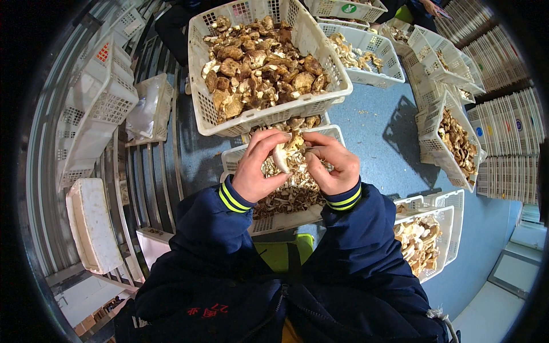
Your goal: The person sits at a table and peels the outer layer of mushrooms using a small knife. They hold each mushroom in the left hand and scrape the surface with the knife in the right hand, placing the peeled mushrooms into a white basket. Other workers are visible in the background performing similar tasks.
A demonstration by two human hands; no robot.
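A pale mushroom piece (pixel 282 157) is gripped between the fingers and thumb of my left hand (pixel 256 165). My right hand (pixel 335 163) pinches a yellowish, torn part of a mushroom (pixel 297 140) right beside it; whether the two parts are still joined is hard to tell. Below both hands sits a white plastic crate (pixel 285 221) holding small mushroom pieces (pixel 285 199), pale towards the far side and darker towards me. Just beyond, a large white crate (pixel 274 118) is filled with brown-capped mushrooms (pixel 257 64).
Crates of mushrooms stand at right (pixel 450 141), lower right (pixel 448 231) and far right of centre (pixel 369 77). Stacked white crates (pixel 506 124) line the right edge. Metal rails (pixel 150 180) at left carry a crate (pixel 98 103) and a white foam box (pixel 96 227). Other people are partly visible at the top.
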